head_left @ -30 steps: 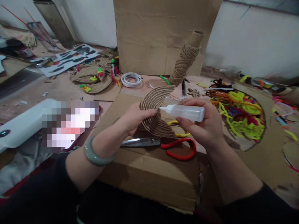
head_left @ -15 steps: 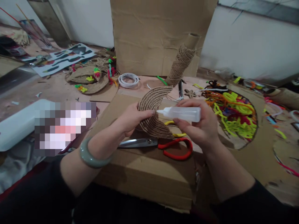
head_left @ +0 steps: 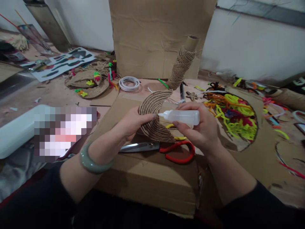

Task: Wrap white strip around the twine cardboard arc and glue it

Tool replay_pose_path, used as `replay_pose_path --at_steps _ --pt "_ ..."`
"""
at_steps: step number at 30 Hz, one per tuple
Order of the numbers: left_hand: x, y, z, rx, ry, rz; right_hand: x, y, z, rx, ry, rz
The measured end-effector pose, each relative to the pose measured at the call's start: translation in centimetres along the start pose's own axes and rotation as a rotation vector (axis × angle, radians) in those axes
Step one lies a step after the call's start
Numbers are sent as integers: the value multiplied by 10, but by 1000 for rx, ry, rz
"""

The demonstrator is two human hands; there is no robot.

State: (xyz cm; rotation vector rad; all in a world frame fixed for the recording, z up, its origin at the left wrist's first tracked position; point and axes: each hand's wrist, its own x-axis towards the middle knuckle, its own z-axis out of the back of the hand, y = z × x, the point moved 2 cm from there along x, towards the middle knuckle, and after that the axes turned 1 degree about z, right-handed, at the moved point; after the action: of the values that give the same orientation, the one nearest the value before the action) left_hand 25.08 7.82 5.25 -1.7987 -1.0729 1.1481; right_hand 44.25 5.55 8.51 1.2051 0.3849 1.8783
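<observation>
My left hand (head_left: 132, 124) grips a crescent-shaped piece covered in rows of twine (head_left: 154, 133), its thumb lying across the inner curve. In my right hand (head_left: 201, 124) is a translucent squeeze bottle (head_left: 184, 117), held sideways. The bottle's narrow nozzle points left and meets the crescent's inner edge by my left thumb; whether anything flows out cannot be made out. Below the crescent, red-handled scissors (head_left: 179, 152) lie on a cardboard box (head_left: 147, 178). Yellow handles (head_left: 179, 138) show partly from behind the crescent.
A tube wound with twine (head_left: 182, 65) stands tilted before an upright cardboard sheet (head_left: 152, 38). Coiled white cord (head_left: 129, 83) and twine-covered pieces (head_left: 92, 86) lie at the back left. Bright pipe cleaners (head_left: 238, 117) heap at right. A pale bottle (head_left: 22, 130) lies left.
The whole view has shifted slightly, moving the scene a little left. Both hands keep their grips, and the nozzle stays at the crescent's inner edge.
</observation>
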Motion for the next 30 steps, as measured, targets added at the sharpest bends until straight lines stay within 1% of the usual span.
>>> replay_pose_path --at_steps 3,7,9,13,16,21,30 --pt "0 1 1 3 -9 -4 0 1 1 17 -38 19" --pt "1 1 1 6 10 -4 -1 -3 -1 -21 45 -75" --pt "1 1 1 9 9 1 -1 -6 -1 -4 59 -123" --pt "1 1 0 9 17 6 2 -8 0 9 55 -163" --pt "1 1 0 3 11 2 4 -7 1 -44 31 -170" --pt "0 1 1 -6 -10 8 5 -5 2 -46 30 -168" --pt "-1 1 0 -14 14 13 6 -3 3 -74 0 -125"
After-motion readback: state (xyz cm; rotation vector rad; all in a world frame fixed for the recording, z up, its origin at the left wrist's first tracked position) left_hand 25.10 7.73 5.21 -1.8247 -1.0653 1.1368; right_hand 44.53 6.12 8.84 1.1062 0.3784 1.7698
